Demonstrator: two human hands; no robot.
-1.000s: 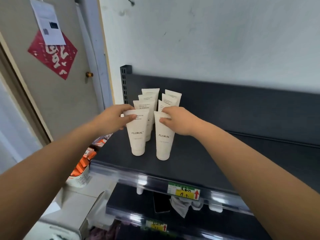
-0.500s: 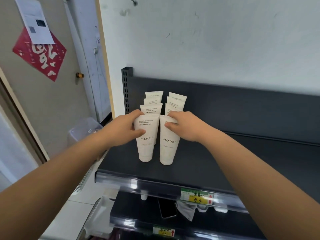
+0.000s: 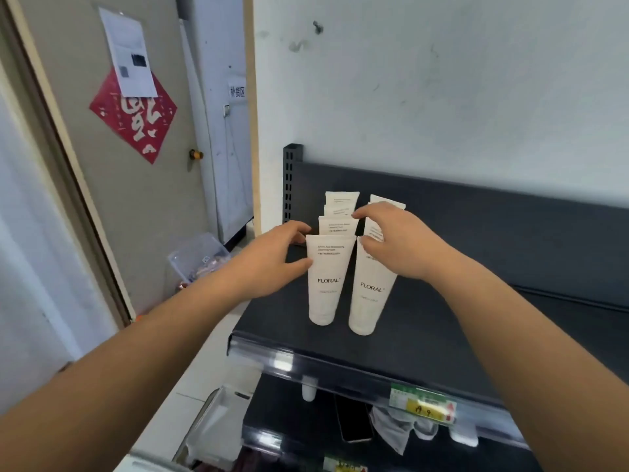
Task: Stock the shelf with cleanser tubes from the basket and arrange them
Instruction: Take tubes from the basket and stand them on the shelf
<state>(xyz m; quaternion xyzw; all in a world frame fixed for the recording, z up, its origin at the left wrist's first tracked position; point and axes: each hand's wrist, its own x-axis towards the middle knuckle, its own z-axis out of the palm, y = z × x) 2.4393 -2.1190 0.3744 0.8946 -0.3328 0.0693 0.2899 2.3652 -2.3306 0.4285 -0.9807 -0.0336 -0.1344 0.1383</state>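
Head: dark shelf, white wall

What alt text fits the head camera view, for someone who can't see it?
Two hands tidy two rows of white FLORAL tubes standing cap-down on a dark shelf. The left hand grips the top of the front left tube; the right hand curls around the tops of the right row.
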